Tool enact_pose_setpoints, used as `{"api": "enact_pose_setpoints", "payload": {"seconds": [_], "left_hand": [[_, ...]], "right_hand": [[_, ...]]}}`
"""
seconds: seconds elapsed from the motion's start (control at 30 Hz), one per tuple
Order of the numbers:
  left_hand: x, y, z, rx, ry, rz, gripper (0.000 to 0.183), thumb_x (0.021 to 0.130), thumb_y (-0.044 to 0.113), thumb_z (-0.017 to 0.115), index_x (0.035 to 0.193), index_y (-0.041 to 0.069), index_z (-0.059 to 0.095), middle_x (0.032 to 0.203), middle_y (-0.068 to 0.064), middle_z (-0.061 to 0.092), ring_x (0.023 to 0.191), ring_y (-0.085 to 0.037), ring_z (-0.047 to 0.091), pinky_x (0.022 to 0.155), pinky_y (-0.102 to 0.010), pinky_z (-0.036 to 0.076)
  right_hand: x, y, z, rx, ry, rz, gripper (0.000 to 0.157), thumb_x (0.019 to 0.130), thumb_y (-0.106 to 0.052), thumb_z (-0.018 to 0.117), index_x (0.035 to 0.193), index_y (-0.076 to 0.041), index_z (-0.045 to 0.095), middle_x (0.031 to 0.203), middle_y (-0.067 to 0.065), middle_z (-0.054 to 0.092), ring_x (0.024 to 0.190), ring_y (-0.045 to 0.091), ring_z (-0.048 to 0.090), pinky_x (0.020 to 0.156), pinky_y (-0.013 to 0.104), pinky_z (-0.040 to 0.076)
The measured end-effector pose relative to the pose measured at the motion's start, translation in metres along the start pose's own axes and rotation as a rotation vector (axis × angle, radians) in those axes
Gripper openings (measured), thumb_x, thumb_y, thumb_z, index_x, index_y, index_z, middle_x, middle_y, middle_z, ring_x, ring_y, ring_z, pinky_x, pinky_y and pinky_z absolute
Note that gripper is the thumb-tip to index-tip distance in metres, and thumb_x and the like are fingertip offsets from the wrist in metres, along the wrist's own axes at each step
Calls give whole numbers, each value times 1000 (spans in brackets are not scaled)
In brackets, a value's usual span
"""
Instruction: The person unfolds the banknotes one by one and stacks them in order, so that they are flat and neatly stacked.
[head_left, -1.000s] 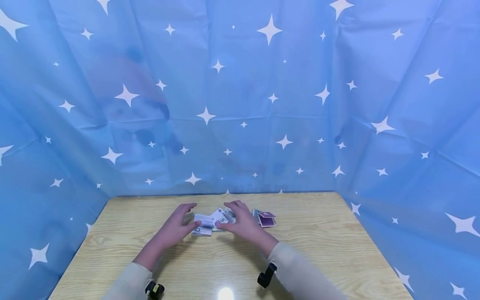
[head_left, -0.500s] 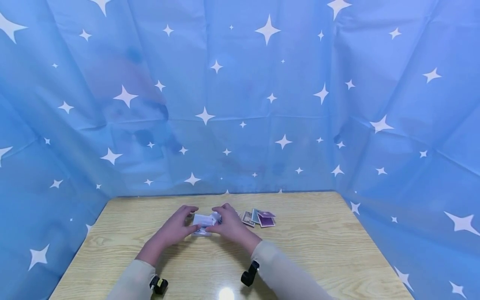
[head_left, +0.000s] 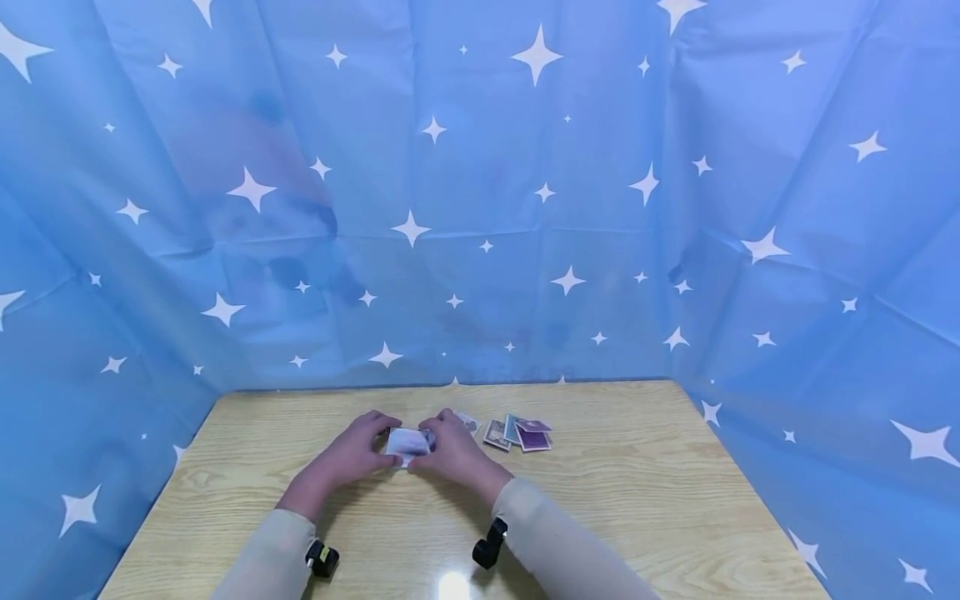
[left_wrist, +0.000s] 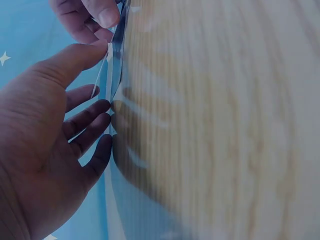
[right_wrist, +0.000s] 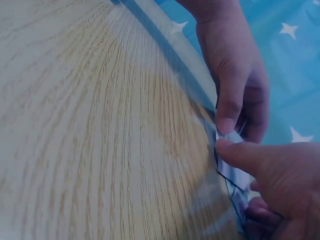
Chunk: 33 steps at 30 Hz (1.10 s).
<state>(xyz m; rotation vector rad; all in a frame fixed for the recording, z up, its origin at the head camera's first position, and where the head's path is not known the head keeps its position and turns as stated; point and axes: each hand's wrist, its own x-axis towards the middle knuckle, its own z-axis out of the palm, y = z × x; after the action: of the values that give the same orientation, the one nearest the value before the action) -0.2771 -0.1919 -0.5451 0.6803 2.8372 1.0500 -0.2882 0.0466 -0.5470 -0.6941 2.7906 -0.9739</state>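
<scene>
A small whitish-purple stack of paper banknotes (head_left: pixel 406 442) stands between both hands, near the far side of the wooden table. My left hand (head_left: pixel 351 454) holds its left end, thumb on the near edge and forefinger on the far one. The other fingers of that left hand (left_wrist: pixel 45 125) are spread and loosely bent in the left wrist view. Opposite, my right hand (head_left: pixel 456 454) grips the right end between thumb and fingers. In the right wrist view, both thumbs press the near edge of the banknotes (right_wrist: pixel 234 167). The right fingers partly hide the stack.
Beyond the right hand, a loose banknote (head_left: pixel 469 422) lies partly covered. To its right rest a greyish note (head_left: pixel 497 435) and overlapping teal and purple notes (head_left: pixel 534 439). A blue star-patterned cloth (head_left: pixel 480 208) hangs behind the table (head_left: pixel 637 500).
My right hand has moved left toward the left hand, uncovering notes behind it. The spread banknotes between the hands now form a narrower, more even stack. The left hand has barely shifted.
</scene>
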Motion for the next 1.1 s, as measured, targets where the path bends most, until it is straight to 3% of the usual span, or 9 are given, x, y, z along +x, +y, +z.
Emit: {"api": "enact_pose_setpoints", "payload": {"seconds": [0.27,0.73,1.1], "left_hand": [[3,-9,8,39,-10,-38,60,90,25,94,141,4,70,130,-6,61,126,-32,56,109,-56,51],[4,-8,7,6,-3,-50,54,89,21,95,135,7,70,127,-4,62,126,-31,57,111,-55,49],[4,-11,10,-10,1,-48,57,89,22,94,137,6,69,128,-6,62,125,-31,57,109,-54,50]], "right_hand": [[1,3,2,-10,-17,3,70,88,-38,97,143,-4,70,125,4,57,105,15,56,90,32,54],[0,1,8,8,26,18,63,87,-34,98,138,-8,72,121,3,58,104,15,56,93,35,54],[2,-1,8,42,39,7,50,92,-20,94,134,-9,70,117,2,68,100,13,63,88,34,57]]}}
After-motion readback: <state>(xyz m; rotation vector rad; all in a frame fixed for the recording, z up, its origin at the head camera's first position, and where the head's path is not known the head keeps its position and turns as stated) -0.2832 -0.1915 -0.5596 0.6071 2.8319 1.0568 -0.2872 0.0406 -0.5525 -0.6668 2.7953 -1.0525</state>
